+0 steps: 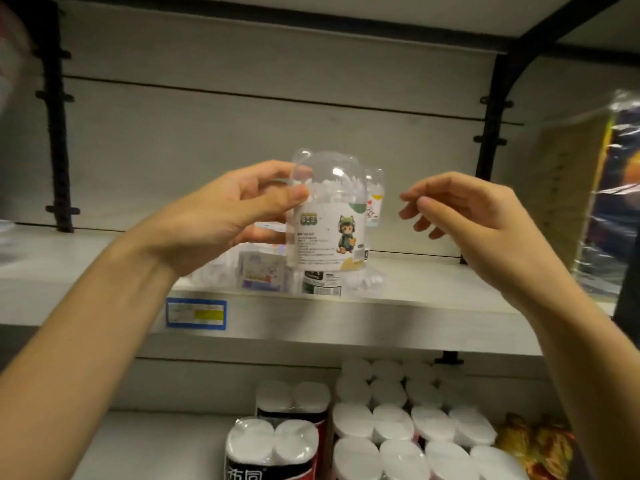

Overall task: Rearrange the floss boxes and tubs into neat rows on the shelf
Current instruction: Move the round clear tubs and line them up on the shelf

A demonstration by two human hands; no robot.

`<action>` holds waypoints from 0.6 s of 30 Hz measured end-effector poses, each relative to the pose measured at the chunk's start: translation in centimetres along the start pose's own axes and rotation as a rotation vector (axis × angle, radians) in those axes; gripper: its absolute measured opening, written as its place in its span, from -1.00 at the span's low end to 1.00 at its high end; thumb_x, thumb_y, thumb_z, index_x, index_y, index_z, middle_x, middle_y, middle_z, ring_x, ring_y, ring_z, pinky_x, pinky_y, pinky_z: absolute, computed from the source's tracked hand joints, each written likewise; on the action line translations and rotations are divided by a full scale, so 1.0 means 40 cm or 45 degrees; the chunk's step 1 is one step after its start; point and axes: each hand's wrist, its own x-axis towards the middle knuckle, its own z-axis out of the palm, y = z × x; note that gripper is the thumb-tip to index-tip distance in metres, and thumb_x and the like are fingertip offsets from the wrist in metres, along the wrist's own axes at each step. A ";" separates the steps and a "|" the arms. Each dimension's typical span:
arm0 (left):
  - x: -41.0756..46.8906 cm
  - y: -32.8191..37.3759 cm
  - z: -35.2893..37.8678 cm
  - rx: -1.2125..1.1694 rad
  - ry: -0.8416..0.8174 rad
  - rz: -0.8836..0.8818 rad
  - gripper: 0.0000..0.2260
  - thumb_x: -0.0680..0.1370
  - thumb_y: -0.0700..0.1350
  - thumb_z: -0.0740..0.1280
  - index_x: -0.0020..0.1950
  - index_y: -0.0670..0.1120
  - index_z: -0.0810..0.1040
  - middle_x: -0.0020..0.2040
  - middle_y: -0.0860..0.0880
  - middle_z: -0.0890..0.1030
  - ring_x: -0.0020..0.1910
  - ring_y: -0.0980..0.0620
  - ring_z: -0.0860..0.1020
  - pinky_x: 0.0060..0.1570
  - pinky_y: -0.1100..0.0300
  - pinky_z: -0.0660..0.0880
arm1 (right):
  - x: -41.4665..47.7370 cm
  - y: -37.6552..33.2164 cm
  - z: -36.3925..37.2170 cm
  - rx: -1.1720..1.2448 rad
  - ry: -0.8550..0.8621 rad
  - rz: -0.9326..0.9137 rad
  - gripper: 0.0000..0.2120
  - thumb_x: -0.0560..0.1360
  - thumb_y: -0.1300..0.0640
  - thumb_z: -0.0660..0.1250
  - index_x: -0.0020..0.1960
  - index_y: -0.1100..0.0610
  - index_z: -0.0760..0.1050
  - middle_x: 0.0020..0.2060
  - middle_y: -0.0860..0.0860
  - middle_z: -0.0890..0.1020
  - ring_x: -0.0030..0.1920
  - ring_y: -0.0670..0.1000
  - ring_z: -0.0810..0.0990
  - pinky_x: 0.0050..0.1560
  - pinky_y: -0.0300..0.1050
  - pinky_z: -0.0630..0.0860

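Two bare arms are seen closest, the left forearm (86,323) coming up from the bottom left and the right forearm (571,323) from the bottom right. Both are raised toward a pale shelf (433,306).

A clear tub (329,230) with a cat picture on its label is gripped by the left hand (221,216). The thumb is pressed on the front of the tub near its top, and the fingers are curled round its left side. The tub is held upright, over the middle of the shelf. White bits are seen inside it under a round clear lid.

Nothing is held by the right hand (460,216). Its fingers are loosely bent, and it is kept just to the right of the tub, not touching it.

A second small tub (375,199) is seen behind the held one. A flat box (259,273) and a dark-label tub (322,282) are set on the shelf right below it. Whether the held tub is touching the dark-label tub cannot be told.

A blue price tag (196,314) is stuck on the shelf's front edge. Packs of white paper rolls (398,427) are stacked on the lower shelf, with black and red packs (273,445) to their left. Goods in shiny wrap (606,202) are stood at the far right.
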 end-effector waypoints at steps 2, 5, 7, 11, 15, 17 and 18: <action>0.024 -0.002 0.042 0.018 -0.042 0.016 -0.55 0.39 0.05 0.31 0.27 0.01 0.47 0.16 -0.06 0.62 0.13 0.01 0.60 0.02 0.19 0.59 | -0.008 0.020 -0.022 0.037 0.001 0.004 -0.83 0.55 0.12 0.22 0.03 -0.02 0.56 -0.16 -0.09 0.67 -0.17 -0.13 0.63 -0.14 -0.26 0.57; 0.069 -0.007 0.112 0.004 -0.065 0.026 -0.51 0.37 0.04 0.31 0.29 -0.02 0.45 0.17 -0.12 0.60 0.14 -0.02 0.59 -0.03 0.24 0.59 | -0.013 0.046 -0.056 0.106 -0.058 0.026 -0.76 0.54 0.00 0.17 0.18 -0.07 0.48 -0.06 -0.14 0.64 -0.10 -0.17 0.62 -0.07 -0.29 0.57; 0.099 -0.009 0.159 -0.025 -0.070 0.006 -0.51 0.37 0.03 0.31 0.30 -0.02 0.44 0.18 -0.13 0.60 0.13 0.00 0.60 -0.05 0.26 0.58 | -0.008 0.066 -0.084 0.080 -0.132 0.042 -0.64 0.50 -0.11 0.15 0.28 -0.11 0.40 0.02 -0.20 0.59 -0.05 -0.24 0.59 -0.07 -0.36 0.55; 0.163 -0.011 0.245 -0.051 -0.057 -0.010 -0.50 0.40 0.00 0.30 0.33 -0.07 0.40 0.19 -0.09 0.60 0.14 0.01 0.59 -0.02 0.25 0.59 | 0.004 0.125 -0.148 0.008 -0.235 0.091 -0.45 0.39 -0.27 0.19 0.35 -0.22 0.27 0.11 -0.27 0.50 0.03 -0.29 0.56 -0.04 -0.34 0.55; 0.231 -0.027 0.328 -0.099 -0.028 -0.027 -0.48 0.39 0.00 0.30 0.33 -0.09 0.39 0.26 -0.16 0.54 0.20 -0.07 0.56 0.08 0.15 0.58 | 0.016 0.193 -0.206 0.060 -0.312 0.144 -0.37 0.40 -0.20 0.29 0.42 -0.19 0.18 0.24 -0.17 0.45 0.05 -0.12 0.59 0.11 -0.09 0.55; 0.269 -0.043 0.362 -0.104 -0.026 -0.044 -0.51 0.43 -0.02 0.30 0.34 -0.10 0.38 0.29 -0.18 0.52 0.21 -0.07 0.55 0.08 0.15 0.57 | 0.026 0.229 -0.226 0.031 -0.305 0.152 -0.36 0.42 -0.14 0.31 0.44 -0.16 0.15 0.25 -0.14 0.44 0.02 -0.11 0.61 0.11 -0.06 0.56; 0.287 -0.050 0.378 -0.112 -0.028 -0.049 -0.55 0.47 -0.05 0.28 0.34 -0.10 0.38 0.30 -0.19 0.50 0.22 -0.07 0.54 0.08 0.17 0.57 | 0.033 0.246 -0.234 0.018 -0.301 0.163 -0.35 0.43 -0.12 0.32 0.44 -0.15 0.13 0.25 -0.13 0.43 0.01 -0.10 0.60 0.11 -0.05 0.56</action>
